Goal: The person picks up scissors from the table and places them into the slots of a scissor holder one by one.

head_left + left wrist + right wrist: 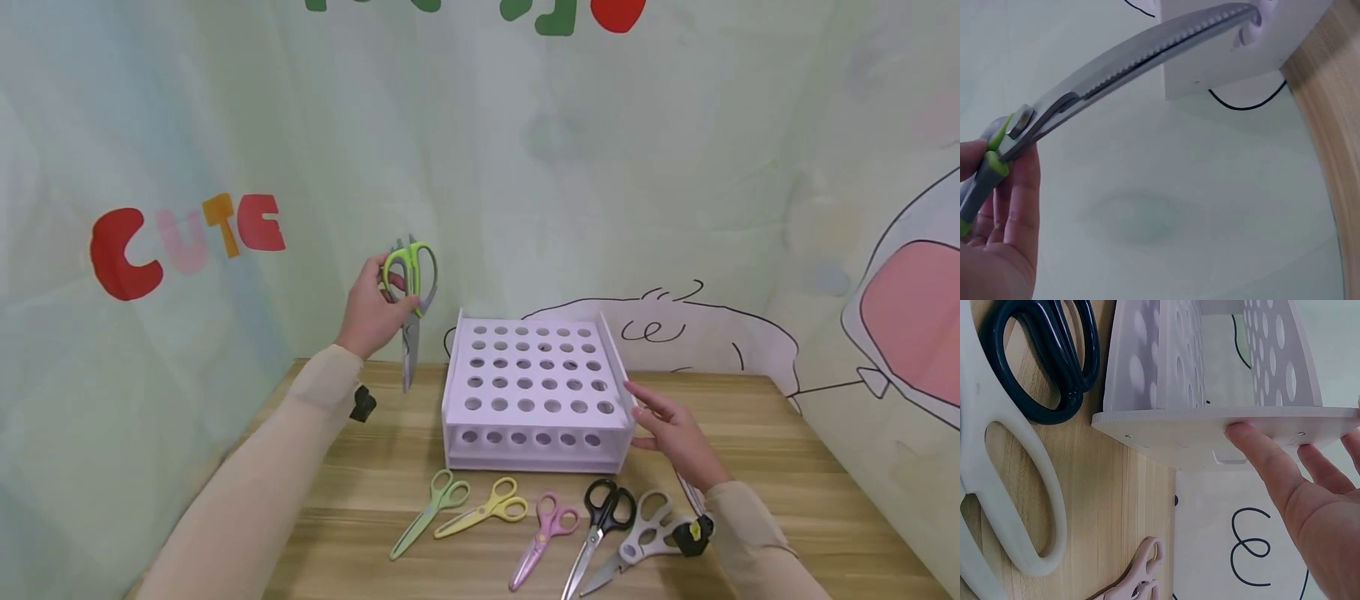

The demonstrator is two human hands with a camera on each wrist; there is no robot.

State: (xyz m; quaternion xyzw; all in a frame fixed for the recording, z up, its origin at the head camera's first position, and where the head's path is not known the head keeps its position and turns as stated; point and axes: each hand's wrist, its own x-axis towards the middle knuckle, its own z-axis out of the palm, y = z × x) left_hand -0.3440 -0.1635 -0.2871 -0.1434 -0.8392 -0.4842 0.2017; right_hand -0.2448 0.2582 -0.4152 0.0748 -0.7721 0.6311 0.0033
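Left hand point(372, 310) grips lime-handled steel kitchen scissors point(408, 287), blades down, up left of the white perforated plastic rack point(534, 392). Right hand point(675, 433), fingers straight, steadies the rack's right wall. Probably next: line the tips over a hole, then lower.

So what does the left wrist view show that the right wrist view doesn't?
Only the left wrist view shows the left hand gripping the green-handled scissors, blades closed and serrated along one edge.

Only the right wrist view shows the right hand with straight fingers pressed on the rack's side panel, plus the black scissors, white scissors and pink scissors lying on the table.

Both show the white perforated rack and the wooden table.
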